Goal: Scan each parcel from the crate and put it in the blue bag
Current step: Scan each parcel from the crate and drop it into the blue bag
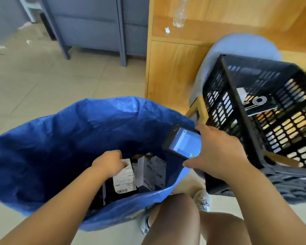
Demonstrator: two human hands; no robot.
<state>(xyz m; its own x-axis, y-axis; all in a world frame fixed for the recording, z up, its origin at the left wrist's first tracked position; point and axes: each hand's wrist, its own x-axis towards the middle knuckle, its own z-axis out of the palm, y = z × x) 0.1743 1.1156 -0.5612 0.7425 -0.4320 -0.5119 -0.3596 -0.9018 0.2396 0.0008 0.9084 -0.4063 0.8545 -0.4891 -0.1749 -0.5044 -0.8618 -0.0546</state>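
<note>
Head camera looks down on the left hand (pixel 109 162), low in the middle of the frame, its fingers curled round the top of a dark labelled parcel (pixel 125 181) deep inside the blue bag (pixel 60 138), beside white boxes (pixel 151 171). Right of centre, the right hand (pixel 217 152) grips a handheld scanner (pixel 183 141), screen up, over the bag's right rim. At the right edge, the black crate (pixel 237 82) holds one boxed parcel (pixel 258 103).

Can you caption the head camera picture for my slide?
The left hand holds a labelled parcel inside the blue bag while the right hand grips the scanner.
</note>
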